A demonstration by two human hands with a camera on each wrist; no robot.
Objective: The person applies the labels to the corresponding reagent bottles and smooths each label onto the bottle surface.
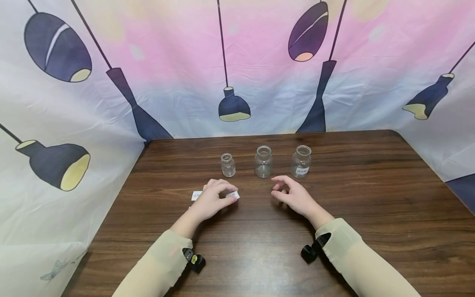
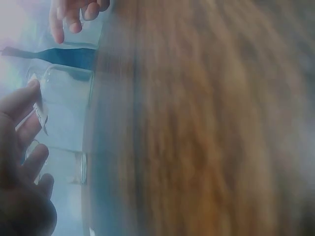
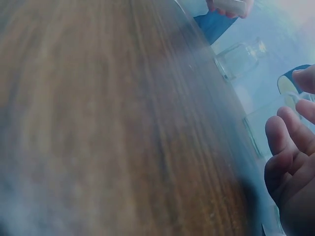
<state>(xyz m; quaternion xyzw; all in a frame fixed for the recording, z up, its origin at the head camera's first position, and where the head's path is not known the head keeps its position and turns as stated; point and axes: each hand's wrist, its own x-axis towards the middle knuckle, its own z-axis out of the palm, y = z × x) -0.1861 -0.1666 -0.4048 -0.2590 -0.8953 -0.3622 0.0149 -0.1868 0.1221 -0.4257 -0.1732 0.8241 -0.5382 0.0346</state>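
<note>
Apparently only the rightmost jar (image 1: 301,159) is labelled; the middle jar (image 1: 263,162) and small jar (image 1: 228,166) look bare. Below frame centre, the left hand (image 1: 212,199) pinches one label (image 1: 232,195) near a loose slip (image 1: 196,195); the right hand (image 1: 296,199), relaxed, holds nothing.

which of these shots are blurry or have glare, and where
Head view: mostly sharp, pale glare on the near tabletop; left wrist view: hazy, tabletop heavily blurred, left hand dark against the bright backdrop; right wrist view: hazy and bluish, tabletop blurred, upper right corner washed out.
</note>
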